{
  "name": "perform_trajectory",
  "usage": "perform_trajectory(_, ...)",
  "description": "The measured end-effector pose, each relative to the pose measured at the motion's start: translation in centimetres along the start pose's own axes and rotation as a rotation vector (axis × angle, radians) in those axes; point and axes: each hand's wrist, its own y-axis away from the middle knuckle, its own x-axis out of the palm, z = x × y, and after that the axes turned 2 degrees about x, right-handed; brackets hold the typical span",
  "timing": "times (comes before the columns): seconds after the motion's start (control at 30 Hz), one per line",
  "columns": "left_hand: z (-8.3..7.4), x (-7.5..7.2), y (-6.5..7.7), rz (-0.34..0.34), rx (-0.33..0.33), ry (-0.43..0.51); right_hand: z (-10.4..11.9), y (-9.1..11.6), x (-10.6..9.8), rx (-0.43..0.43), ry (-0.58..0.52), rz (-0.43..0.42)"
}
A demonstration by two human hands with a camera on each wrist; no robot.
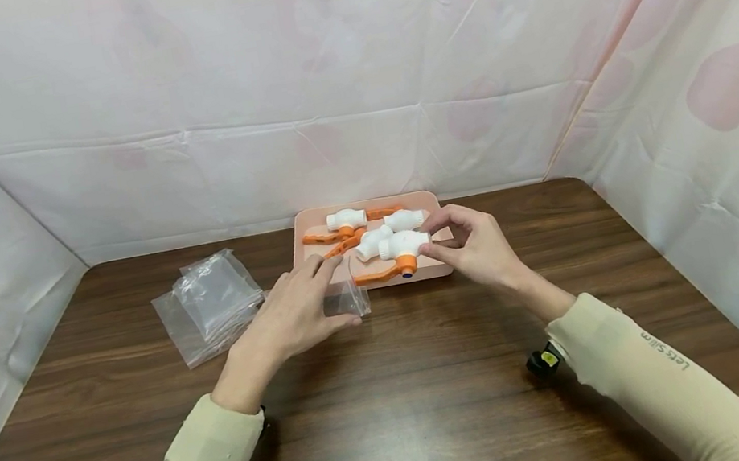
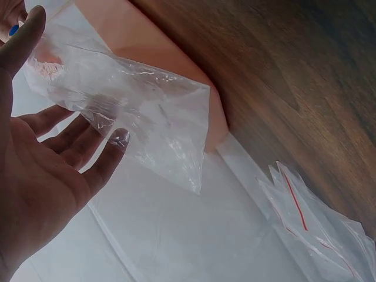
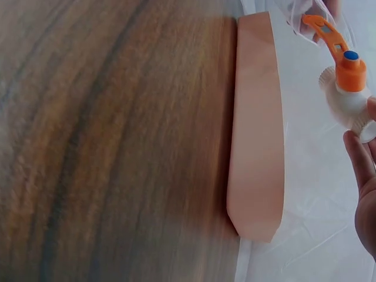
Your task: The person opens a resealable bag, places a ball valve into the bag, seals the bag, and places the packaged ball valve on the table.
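My right hand [image 1: 479, 249] pinches one end of a white plastic ball valve [image 1: 405, 245] between thumb and fingers, above the pink tray. The valve's orange lever [image 3: 332, 41] points left toward a clear zip bag [image 2: 164, 123]. My left hand [image 1: 291, 313] holds that bag by its mouth, with thumb and fingers spread around it. In the right wrist view the lever's tip overlaps the bag's mouth; whether it is inside I cannot tell. Several more white valves [image 1: 346, 220] with orange levers lie in the tray [image 1: 445, 270] behind.
A pile of clear zip bags [image 1: 213, 301] lies left of the tray, some with red seal lines [image 2: 295, 202]. The brown wooden table [image 1: 401, 421] extends toward me. Pale printed fabric [image 1: 317, 92] hangs behind the tray and along both sides.
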Motion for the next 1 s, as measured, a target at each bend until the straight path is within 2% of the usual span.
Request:
perform_trajectory(0.1, -0.1, 0.0, -0.2, -0.002, 0.003, -0.003, 1.0, 0.4, 0.6, -0.023, -0.034, 0.023)
perform_trajectory(0.33, -0.4, 0.1, -0.5, -0.013, 0.015, 0.021, -1.0, 0.4, 0.9, -0.081, 0.006, 0.041)
perform_trajectory(0.5, -0.5, 0.2, -0.7, -0.014, 0.031, 0.021, -1.2, 0.6, 1.3, -0.124, -0.014, 0.077)
perform_trajectory(0.73, -0.7, 0.3, -1.0, -0.044, 0.068, 0.04, 1.8, 1.0, 2.3, -0.129, -0.027, 0.1)
perform_trajectory(1.0, -1.1, 0.4, -1.2, -0.076, 0.09, 0.023, 1.7, 0.9, 2.7, -0.126, -0.01, 0.104)
